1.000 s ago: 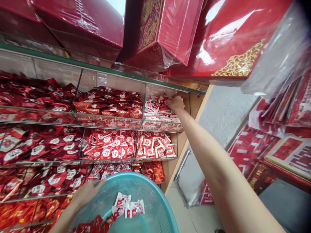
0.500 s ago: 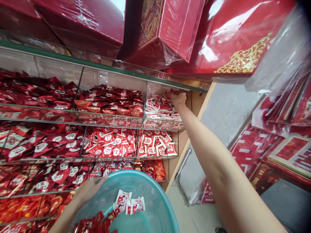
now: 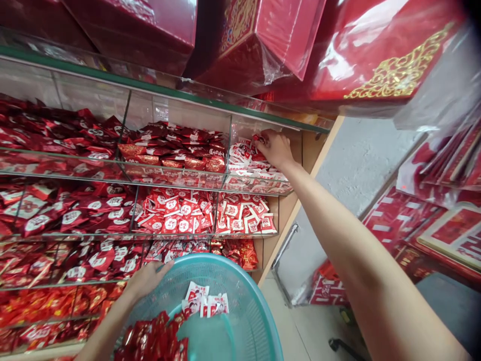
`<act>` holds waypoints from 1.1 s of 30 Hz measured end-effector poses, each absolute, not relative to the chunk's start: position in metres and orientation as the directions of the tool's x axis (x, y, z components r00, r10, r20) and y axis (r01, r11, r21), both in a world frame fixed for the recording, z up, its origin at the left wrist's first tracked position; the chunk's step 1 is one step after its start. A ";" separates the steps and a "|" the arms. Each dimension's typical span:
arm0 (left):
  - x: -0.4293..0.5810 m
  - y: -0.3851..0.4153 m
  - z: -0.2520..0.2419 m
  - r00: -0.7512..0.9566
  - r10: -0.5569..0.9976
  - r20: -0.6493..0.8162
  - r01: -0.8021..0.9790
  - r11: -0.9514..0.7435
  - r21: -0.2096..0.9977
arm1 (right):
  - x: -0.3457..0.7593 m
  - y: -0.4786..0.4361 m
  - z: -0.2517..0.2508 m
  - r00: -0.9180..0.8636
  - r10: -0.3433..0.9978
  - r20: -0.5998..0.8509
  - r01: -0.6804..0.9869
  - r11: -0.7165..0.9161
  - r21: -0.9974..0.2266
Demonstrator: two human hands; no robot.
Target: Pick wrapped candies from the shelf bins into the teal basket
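Note:
My left hand is closed over the left rim of a teal plastic basket, thumb lying along the edge. Inside the basket are several white-and-red candy packets and a pile of shiny dark-red wrapped candies. My right hand reaches into the upper right compartment of a glass-divided shelf. Its fingers pinch a small red-and-white wrapped candy, partly hidden by the fingers, above a heap of white-and-red wrapped candies in that compartment.
Glass dividers and ledges split the shelf into tiers of red-wrapped sweets. Large red boxes in clear plastic sit overhead on a glass shelf. Right of the wooden side panel are a grey wall and stacked red printed goods.
My right hand has drawn slightly forward and turned, with a wrapped candy now showing at its fingertips. The left hand still holds the basket; the view has shifted slightly.

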State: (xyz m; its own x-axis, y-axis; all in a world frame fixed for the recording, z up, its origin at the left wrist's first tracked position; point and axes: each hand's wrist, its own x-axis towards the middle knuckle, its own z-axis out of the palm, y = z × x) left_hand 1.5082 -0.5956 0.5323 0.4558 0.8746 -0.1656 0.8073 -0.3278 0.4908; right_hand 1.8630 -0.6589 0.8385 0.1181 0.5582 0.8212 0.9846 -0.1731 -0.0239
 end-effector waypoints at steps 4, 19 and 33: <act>1.510 -0.598 0.534 0.447 0.879 -0.165 0.818 -0.327 0.474 | 1.849 -0.685 0.827 -0.051 0.563 0.825 0.987 -0.097 0.127; 1.520 -0.597 0.529 0.458 0.872 -0.172 0.824 -0.344 0.450 | 1.733 -0.779 0.577 -0.444 0.793 0.417 0.890 0.443 0.106; 1.511 -0.597 0.532 0.455 0.874 -0.167 0.824 -0.343 0.451 | 1.726 -0.745 0.497 -0.431 0.895 0.116 0.878 0.386 0.284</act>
